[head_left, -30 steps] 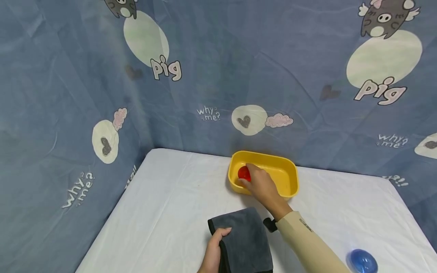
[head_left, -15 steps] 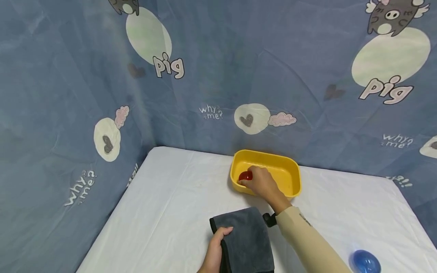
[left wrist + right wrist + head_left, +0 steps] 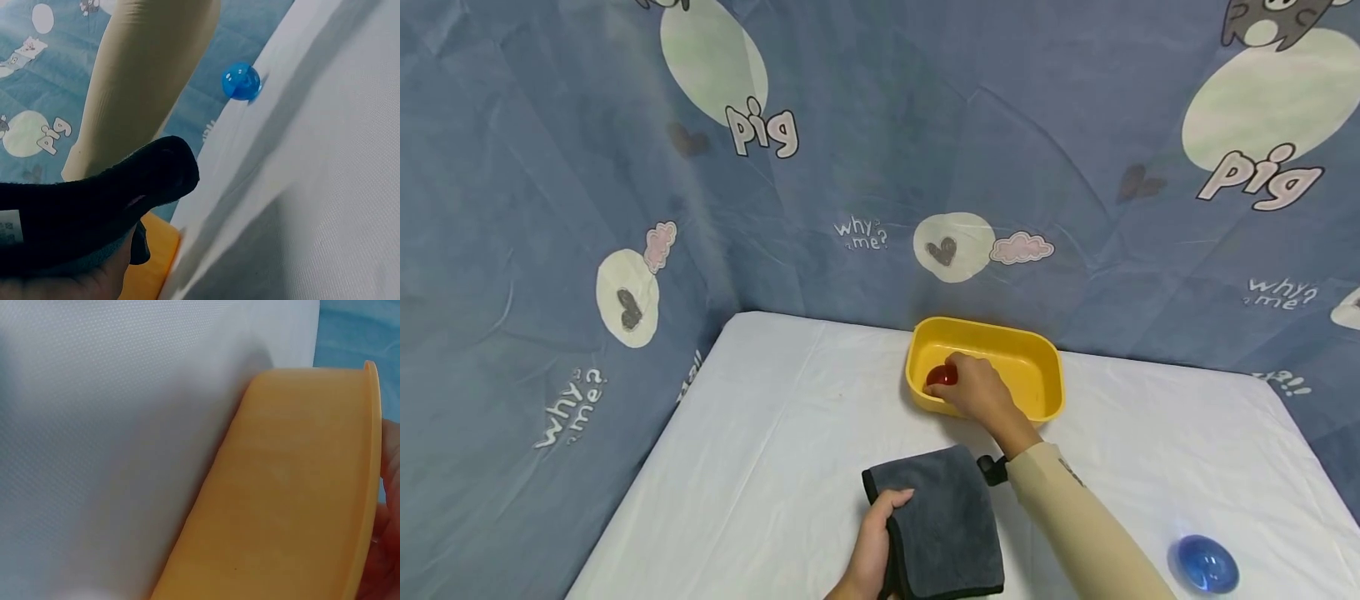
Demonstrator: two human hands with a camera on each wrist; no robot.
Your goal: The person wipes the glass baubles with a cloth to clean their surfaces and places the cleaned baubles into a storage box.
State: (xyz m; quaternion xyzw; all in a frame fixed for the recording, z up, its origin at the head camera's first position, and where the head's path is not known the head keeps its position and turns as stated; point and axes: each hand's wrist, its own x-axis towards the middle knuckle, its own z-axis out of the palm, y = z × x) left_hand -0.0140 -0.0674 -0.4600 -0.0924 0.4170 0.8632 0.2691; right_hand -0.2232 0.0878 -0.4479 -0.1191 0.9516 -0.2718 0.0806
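long beige sleeve (image 3: 1078,527), black wrist gadget (image 3: 992,470)

sleeve on right arm: plain smooth cloth, fairly loose, narrows toward the cuff (image 3: 1028,459). cuff edge is neat and stops a little short of the hand, so a bit of forearm shows. small dark mark (image 3: 1071,472) along the side near the cuff, looks printed, too small to read. left wrist view has the same sleeve bigger, duller khaki in the shade, faint folds up top. gadget is small, blocky, black, sits by the wrist just past the cuff; finer details can't be made out. right hand (image 3: 977,387) bare. left hand (image 3: 873,542) bare too.
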